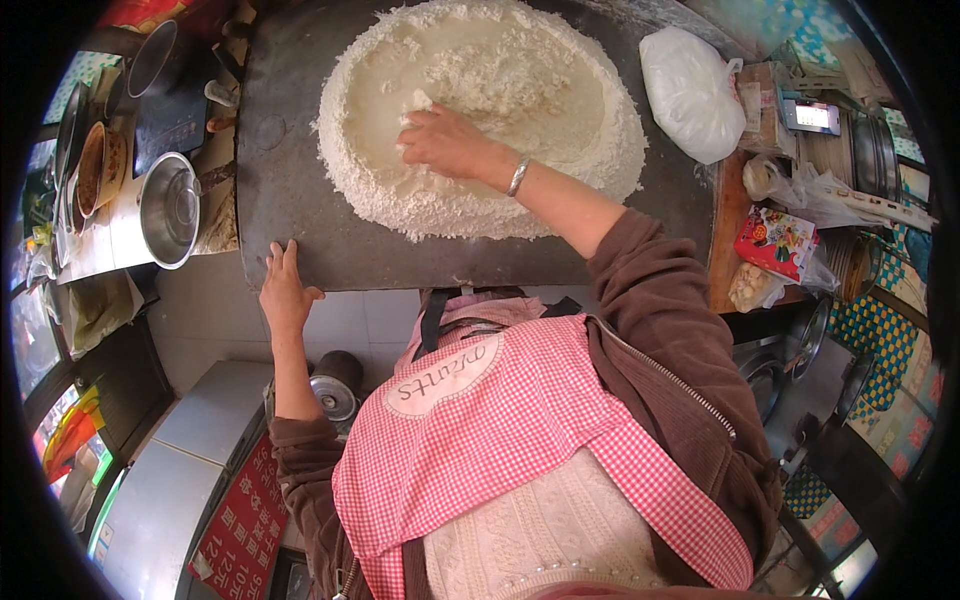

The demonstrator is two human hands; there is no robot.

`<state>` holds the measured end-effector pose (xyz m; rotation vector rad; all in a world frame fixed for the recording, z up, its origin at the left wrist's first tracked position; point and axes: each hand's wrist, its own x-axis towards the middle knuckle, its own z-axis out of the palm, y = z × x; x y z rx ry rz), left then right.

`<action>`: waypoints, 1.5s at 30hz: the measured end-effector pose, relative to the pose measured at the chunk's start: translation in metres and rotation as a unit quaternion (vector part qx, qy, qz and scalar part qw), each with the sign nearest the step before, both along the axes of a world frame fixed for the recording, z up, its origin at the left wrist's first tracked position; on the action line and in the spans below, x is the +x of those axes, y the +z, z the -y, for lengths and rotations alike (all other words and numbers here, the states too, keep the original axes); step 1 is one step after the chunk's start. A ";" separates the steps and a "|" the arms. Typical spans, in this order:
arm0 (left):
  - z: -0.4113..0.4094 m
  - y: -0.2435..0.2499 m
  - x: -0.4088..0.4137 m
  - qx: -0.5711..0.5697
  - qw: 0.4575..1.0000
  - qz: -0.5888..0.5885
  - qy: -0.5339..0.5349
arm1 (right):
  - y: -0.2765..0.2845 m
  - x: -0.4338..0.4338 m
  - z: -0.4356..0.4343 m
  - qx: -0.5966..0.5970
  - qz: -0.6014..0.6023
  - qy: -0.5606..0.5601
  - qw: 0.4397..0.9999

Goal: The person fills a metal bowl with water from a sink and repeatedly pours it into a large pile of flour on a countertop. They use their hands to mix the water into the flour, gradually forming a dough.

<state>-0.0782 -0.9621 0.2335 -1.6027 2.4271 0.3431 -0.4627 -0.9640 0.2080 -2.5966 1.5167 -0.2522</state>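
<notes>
A wide ring of white flour (375,206) lies on a dark worktop (300,187), with pale wet batter (375,82) pooled inside it. Lumpy, part-mixed flour (502,82) sits in the upper middle of the pool. My right hand (442,141), with a silver bracelet at the wrist, is in the left part of the mixture, fingers bent and coated; a whitish clump shows at the fingertips, and whether they grip it is unclear. My left hand (285,289) rests at the worktop's near left edge, fingers spread, holding nothing.
At the left stand a steel bowl (171,210), a brown-crusted pot (101,170) and a black hotplate (171,124). A tied white plastic bag (690,94) lies at the right of the worktop. Beyond it are a lit phone (812,116) and a red packet (774,244).
</notes>
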 end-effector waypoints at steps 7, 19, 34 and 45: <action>0.000 -0.001 0.000 0.002 1.000 0.000 0.001 | 0.009 -0.023 -0.003 -0.004 -0.024 -0.015 1.000; 0.001 0.004 -0.003 0.014 1.000 0.007 0.011 | 0.038 -0.034 -0.002 0.030 0.102 0.018 0.994; 0.001 0.002 -0.001 0.004 1.000 -0.003 0.010 | 0.000 0.007 0.015 0.049 0.066 0.141 0.987; 0.000 0.002 0.001 0.010 1.000 -0.021 0.022 | 0.009 -0.001 0.019 -0.011 0.004 0.087 0.996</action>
